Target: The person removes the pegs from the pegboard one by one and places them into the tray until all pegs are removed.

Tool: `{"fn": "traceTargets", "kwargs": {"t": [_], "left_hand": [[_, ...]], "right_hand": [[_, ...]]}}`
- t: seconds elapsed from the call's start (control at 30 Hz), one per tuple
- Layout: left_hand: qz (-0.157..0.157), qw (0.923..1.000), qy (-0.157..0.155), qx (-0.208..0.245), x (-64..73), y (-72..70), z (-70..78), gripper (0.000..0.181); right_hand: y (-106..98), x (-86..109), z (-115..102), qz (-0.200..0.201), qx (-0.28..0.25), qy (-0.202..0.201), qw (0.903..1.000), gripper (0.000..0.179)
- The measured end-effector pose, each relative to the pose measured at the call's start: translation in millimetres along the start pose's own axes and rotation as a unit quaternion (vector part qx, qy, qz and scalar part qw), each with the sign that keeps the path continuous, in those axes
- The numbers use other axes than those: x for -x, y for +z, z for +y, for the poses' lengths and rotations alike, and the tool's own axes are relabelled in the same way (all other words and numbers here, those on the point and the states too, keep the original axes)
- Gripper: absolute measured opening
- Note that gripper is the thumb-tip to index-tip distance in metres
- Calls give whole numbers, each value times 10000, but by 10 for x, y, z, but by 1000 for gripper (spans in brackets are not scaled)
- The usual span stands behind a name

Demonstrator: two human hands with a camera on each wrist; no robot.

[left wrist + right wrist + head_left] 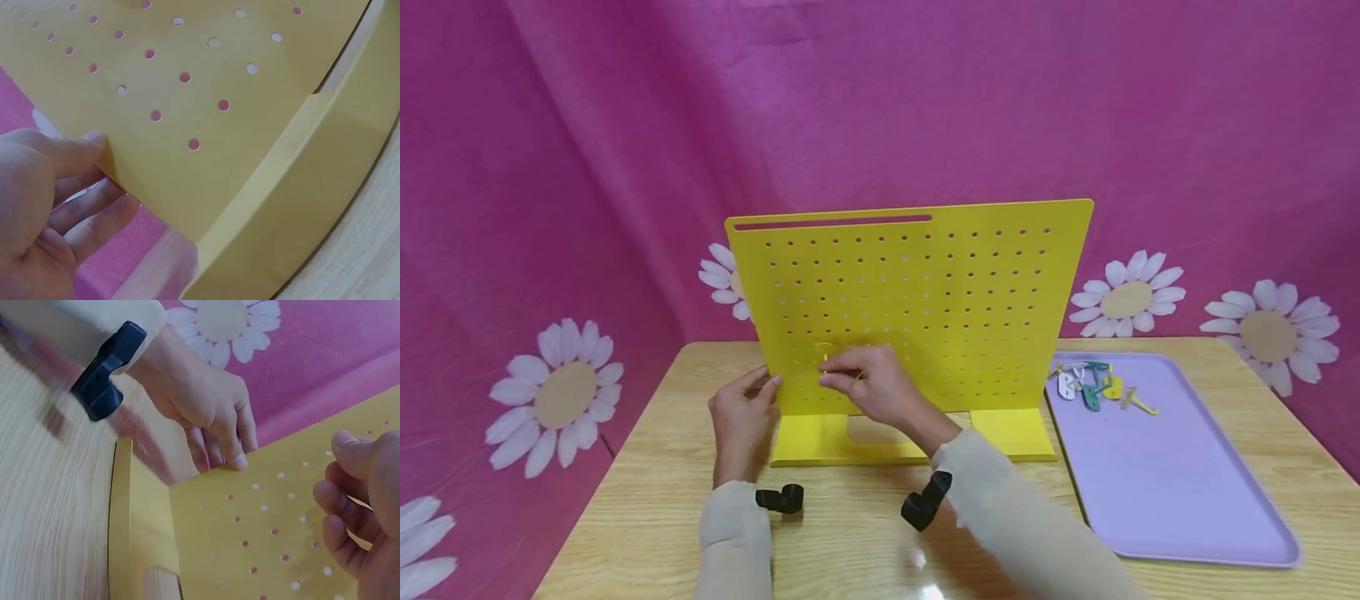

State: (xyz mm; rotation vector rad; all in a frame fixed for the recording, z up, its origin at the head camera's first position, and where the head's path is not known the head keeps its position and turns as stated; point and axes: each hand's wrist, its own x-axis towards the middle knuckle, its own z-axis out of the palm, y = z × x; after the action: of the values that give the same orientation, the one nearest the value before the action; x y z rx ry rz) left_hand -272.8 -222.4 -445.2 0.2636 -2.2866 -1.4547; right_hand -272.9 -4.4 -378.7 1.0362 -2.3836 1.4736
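Observation:
A yellow pegboard (985, 317) stands upright on its yellow base (1011, 433) on the wooden table. My left hand (741, 417) grips the board's lower left edge; in the left wrist view the thumb (84, 150) lies on the front face, with the other fingers at the edge and behind it. Before the lower left part of the board, my right hand (880, 387) pinches a small yellow hook (825, 360) between thumb and forefinger. In the right wrist view the right hand (372, 500) has curled fingers, and the hook is hidden there.
To the right of the board lies a purple tray (1180, 483). At its far left end are several pegboard hooks: white (1066, 385), green (1091, 399) and yellow (1142, 406). A pink curtain (880, 100) with daisies hangs behind the wooden table (647, 508).

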Motion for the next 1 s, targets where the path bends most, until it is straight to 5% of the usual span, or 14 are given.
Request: {"fn": "traceTargets", "kwargs": {"t": [0.43, 1.0], "left_hand": [[64, 9999, 126, -63, -5, 0, -15, 27], [91, 9996, 206, -141, -23, 10, -34, 29]], "right_hand": [[-534, 453, 68, 27, 253, 279, 9993, 11], [-1145, 1115, 334, 753, 1090, 323, 9907, 9]]}}
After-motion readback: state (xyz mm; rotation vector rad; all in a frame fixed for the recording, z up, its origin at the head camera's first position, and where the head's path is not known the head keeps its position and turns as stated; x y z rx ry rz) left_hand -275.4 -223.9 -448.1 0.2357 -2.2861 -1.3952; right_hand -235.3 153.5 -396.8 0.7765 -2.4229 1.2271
